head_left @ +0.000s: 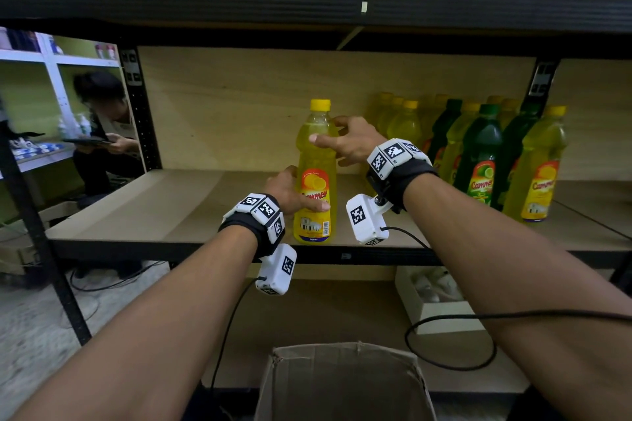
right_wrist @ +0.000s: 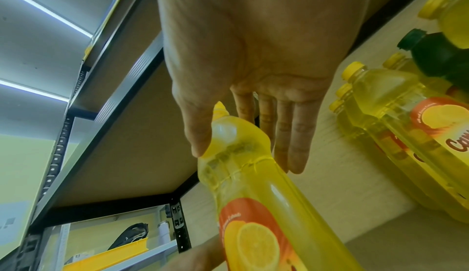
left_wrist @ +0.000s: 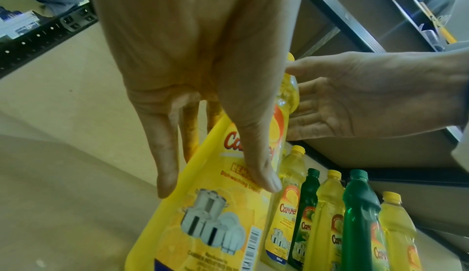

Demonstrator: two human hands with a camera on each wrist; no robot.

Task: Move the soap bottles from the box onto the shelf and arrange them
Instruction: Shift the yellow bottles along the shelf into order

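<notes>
Nearest to us, at the bottom of the head view, the cardboard box [head_left: 345, 383] stands open below the shelf; we cannot see any bottle inside it from here.

Above it, our two hands are on one yellow lemon dish soap bottle [head_left: 314, 181], which stands upright near the front edge of the shelf board [head_left: 154, 212]. Our left hand [head_left: 290, 193] holds the lower body at the label, the thumb lying over the front and the fingers going round the far side. Our right hand [head_left: 345, 140] is at the shoulder of the bottle, under the yellow cap: the thumb touches the front, and the fingers are almost straight behind the neck, not closed tightly.

Further to the right, well apart from this bottle, the group of yellow and green bottles [head_left: 478, 154] already stands in rows against the back panel.

We judge that the placing step is almost finished and the arranging begins. The next move probably asks us to slide this bottle to the right, beside the group, keeping it upright and the label to the front.
</notes>
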